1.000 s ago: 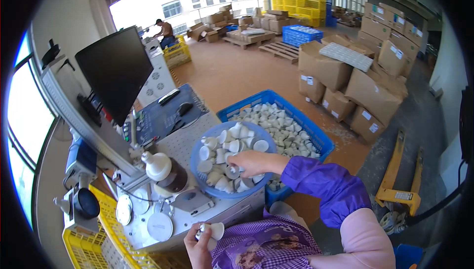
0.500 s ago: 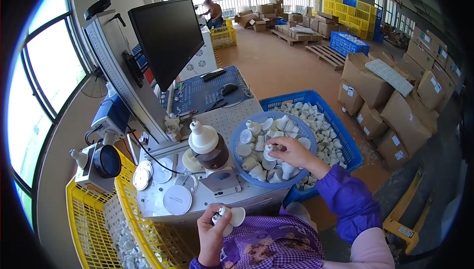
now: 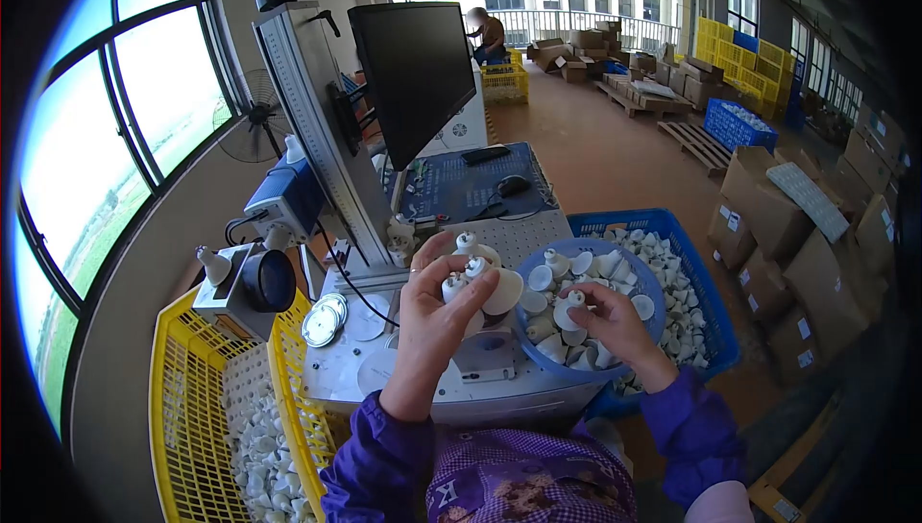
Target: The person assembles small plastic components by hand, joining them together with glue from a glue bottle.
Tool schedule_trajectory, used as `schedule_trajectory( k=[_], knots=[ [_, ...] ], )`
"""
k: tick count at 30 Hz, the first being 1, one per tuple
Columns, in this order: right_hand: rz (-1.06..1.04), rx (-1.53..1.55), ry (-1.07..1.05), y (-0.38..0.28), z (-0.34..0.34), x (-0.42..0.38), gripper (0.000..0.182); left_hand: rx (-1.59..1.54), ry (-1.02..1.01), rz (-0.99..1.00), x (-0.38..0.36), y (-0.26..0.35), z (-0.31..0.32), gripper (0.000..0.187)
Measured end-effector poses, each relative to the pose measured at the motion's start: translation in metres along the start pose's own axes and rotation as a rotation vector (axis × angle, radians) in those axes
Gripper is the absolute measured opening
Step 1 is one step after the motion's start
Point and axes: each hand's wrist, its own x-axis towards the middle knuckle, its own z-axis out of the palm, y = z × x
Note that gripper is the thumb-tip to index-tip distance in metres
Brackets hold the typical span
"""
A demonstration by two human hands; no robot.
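Two white lamp housings (image 3: 463,291) with metal pins are pinched in my left hand (image 3: 437,307), raised in front of the machine's work spot. Behind them another white housing (image 3: 468,243) is partly hidden by my fingers. My right hand (image 3: 615,323) grips one white housing (image 3: 570,310) by its narrow end, over the round blue basin (image 3: 656,333). Many similar white housings (image 3: 605,264) fill that basin. It rests on the table's right side, partly over a blue crate (image 3: 722,323) full of more housings.
A monitor (image 3: 411,81) and a metal column (image 3: 322,129) stand behind my left hand. The marking head (image 3: 259,288) is at left, above a yellow crate (image 3: 182,398) with white parts. Boxes (image 3: 768,206) are stacked at right. A person (image 3: 490,35) sits far back.
My left hand has risen from near the apron to in front of the machine, still holding its housings. My right hand remains at the basin with a housing. The camera view has shifted left.
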Motion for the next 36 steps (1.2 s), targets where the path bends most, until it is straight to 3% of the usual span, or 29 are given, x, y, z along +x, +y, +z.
schedule_trajectory(
  k=[2, 5, 8, 9, 13, 20, 24, 30, 33, 36],
  knots=[
    [-0.067, -0.001, 0.023, -0.003, 0.002, 0.007, 0.028, 0.002, -0.041, -0.018, 0.014, 0.003, 0.003, 0.026],
    [-0.174, 0.030, 0.047, -0.022, 0.011, 0.020, 0.029, -0.011, -0.066, -0.193, 0.023, 0.007, 0.002, 0.028],
    [-0.231, 0.118, 0.028, -0.052, 0.029, 0.034, 0.030, -0.057, -0.001, -0.154, 0.012, 0.030, -0.008, 0.024],
    [-0.244, 0.175, 0.010, -0.059, 0.037, 0.040, 0.031, -0.099, 0.027, -0.043, 0.007, 0.029, -0.015, 0.021],
    [-0.356, 0.132, -0.003, -0.071, 0.070, 0.065, 0.033, -0.128, 0.136, 0.021, -0.025, 0.033, -0.046, 0.016],
    [-0.378, -0.172, -0.006, -0.063, 0.089, 0.086, 0.032, -0.202, 0.392, -0.030, -0.082, 0.014, -0.107, 0.015],
    [-0.387, -0.002, 0.020, -0.063, 0.096, 0.084, 0.030, -0.203, 0.558, -0.048, -0.109, -0.004, -0.146, 0.016],
    [-0.456, -0.155, 0.168, -0.057, 0.103, 0.082, 0.028, -0.029, 0.836, -0.019, -0.157, -0.045, -0.219, 0.015],
    [-0.451, -0.150, 0.194, -0.057, 0.105, 0.081, 0.028, 0.116, 1.042, -0.103, -0.182, -0.052, -0.239, 0.025],
    [-0.441, -0.158, 0.205, -0.056, 0.105, 0.081, 0.028, 0.212, 1.139, -0.106, -0.209, -0.070, -0.270, 0.019]
  ],
)
